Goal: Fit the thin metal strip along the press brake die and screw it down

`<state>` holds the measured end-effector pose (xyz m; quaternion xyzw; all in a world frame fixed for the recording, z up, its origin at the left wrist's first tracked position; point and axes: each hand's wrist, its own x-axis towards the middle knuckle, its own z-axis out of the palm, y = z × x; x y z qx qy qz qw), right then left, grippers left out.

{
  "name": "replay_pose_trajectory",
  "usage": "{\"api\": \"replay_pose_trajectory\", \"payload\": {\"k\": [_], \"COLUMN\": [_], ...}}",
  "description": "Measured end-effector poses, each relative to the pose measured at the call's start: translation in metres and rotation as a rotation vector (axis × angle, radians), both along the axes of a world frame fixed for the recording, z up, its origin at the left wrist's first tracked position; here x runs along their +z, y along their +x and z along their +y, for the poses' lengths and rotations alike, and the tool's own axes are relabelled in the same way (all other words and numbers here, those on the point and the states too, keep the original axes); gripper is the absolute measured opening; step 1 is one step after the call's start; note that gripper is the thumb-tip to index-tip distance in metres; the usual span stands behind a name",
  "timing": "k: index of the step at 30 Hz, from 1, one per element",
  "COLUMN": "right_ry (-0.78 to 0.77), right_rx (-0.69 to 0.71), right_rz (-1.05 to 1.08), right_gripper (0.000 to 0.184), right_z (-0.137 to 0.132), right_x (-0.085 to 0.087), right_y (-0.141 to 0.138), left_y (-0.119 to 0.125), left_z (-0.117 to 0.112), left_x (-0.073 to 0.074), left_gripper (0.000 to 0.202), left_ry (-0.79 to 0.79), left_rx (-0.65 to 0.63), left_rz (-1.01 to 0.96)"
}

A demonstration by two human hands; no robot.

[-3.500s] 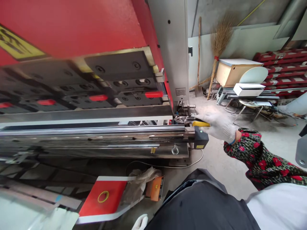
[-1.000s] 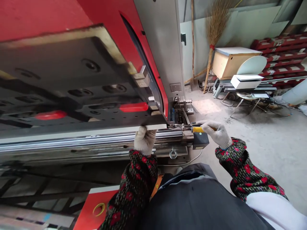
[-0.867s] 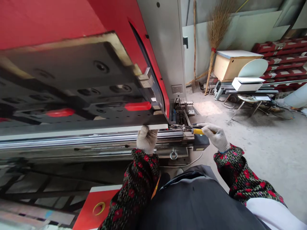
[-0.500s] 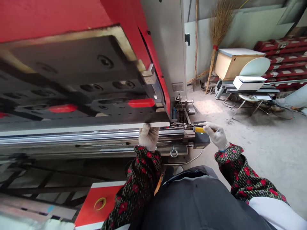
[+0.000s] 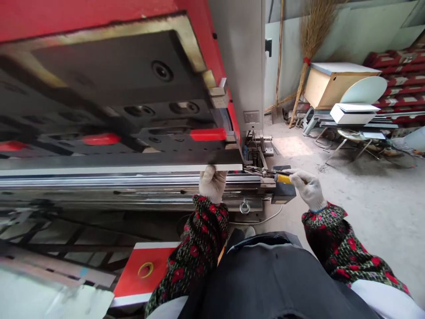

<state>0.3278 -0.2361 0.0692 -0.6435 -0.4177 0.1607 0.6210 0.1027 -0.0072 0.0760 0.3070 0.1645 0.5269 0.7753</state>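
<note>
I stand at the right end of a large red press brake [image 5: 99, 13]. My left hand [image 5: 212, 182], in a white knit glove, is closed against the front of the steel lower beam [image 5: 99, 181], just under the dark upper tool; what its fingers grip is hidden. My right hand [image 5: 308, 188], also gloved, is closed round the yellow handle of a pair of pliers [image 5: 274, 175]. The metal jaws of the pliers reach left into the gap at the machine's end. A black sensor box [image 5: 283, 192] sits on the beam's end, below the pliers.
A red foot pedal [image 5: 146, 270] lies on the floor at lower left. A straw broom [image 5: 307, 57] leans on the far wall beside a wooden cabinet [image 5: 327, 86]. White panels on a stand [image 5: 353, 113] and stacked red parts [image 5: 401, 88] fill the right background.
3.5 s ago my left hand hung low by the pedal; it has since come up to the beam. Over the last second both hands keep their grip; only the view shifts slightly.
</note>
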Motion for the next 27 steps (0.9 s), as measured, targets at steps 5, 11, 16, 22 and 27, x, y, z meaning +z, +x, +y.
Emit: {"api": "replay_pose_trajectory", "payload": {"k": [5, 11, 16, 22, 27], "right_ry": [-0.131, -0.088, -0.142, -0.192, -0.127], "right_rx": [0.041, -0.012, -0.093, -0.063, 0.029], "right_rz": [-0.035, 0.077, -0.022, -0.14, -0.046], "right_gripper": [0.029, 0.034, 0.03, 0.032, 0.038], "right_z": [0.007, 0.015, 0.002, -0.001, 0.005], "right_x": [0.022, 0.018, 0.051, 0.079, 0.049], "right_y": [0.015, 0.007, -0.015, -0.017, -0.002], "left_y": [-0.005, -0.008, -0.009, -0.011, -0.008], "left_z": [0.005, 0.008, 0.005, 0.006, 0.002], "left_x": [-0.001, -0.001, 0.004, 0.0, 0.006], "left_gripper": [0.043, 0.051, 0.053, 0.05, 0.045], "left_ry": [-0.027, -0.021, -0.003, -0.041, -0.049], "left_rx": [-0.083, -0.054, -0.062, -0.049, -0.03], "left_rz": [-0.006, 0.03, 0.055, 0.057, 0.075]}}
